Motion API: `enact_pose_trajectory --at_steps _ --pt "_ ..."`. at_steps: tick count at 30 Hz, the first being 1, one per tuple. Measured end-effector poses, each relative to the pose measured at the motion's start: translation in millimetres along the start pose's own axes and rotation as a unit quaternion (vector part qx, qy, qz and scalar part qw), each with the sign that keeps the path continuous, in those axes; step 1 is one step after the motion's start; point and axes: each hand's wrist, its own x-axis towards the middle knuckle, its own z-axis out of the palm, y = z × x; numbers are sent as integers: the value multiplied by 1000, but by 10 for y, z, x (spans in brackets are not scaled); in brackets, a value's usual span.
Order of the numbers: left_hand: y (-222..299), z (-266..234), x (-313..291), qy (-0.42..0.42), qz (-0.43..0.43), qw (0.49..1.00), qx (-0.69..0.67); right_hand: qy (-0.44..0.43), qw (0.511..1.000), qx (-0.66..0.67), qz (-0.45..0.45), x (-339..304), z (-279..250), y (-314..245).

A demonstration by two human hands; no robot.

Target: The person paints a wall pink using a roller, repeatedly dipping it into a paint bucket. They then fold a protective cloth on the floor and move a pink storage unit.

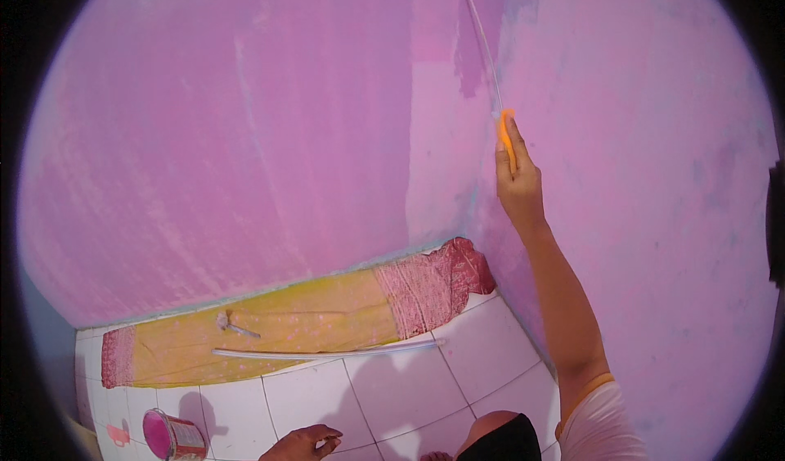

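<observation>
My right hand (520, 179) is raised in front of the wall corner, its fingers wrapped round the orange handle (507, 138) of what looks like a paint roller. From the handle a thin metal rod (484, 40) runs up and leaves the picture at the top, so its far end is hidden. Low in the picture, my left hand (301, 445) hangs over the tiles with loosely curled fingers, a gap between thumb and fingertips and nothing seen in it. The nearest thing to it is a bucket (190, 438) of pink paint on its left.
Pink-purple walls (327, 134) meet in a corner, with a darker fresh-looking patch (478, 19) high up. Along the wall's foot lies a yellow and red cloth (311, 310), bearing a small brush-like tool (237, 324) and a long pale pole (327, 353). White tiles (409, 383) cover the floor.
</observation>
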Motion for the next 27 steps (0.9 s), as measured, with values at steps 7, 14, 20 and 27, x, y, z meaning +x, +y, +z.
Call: enact_pose_trajectory --at_steps 7,14,20,27 --pt "25 -168 -116 -14 -70 996 60 -80 983 -71 151 -1097 20 266" --pt "-141 -114 -268 18 -26 999 10 -150 973 -78 157 -2827 -48 768" --pt "-113 -126 -274 17 -23 1000 12 -167 970 -59 166 -3396 -141 742" --pt "-50 -152 -235 -17 -78 995 67 -29 994 -86 -55 -2176 49 756"
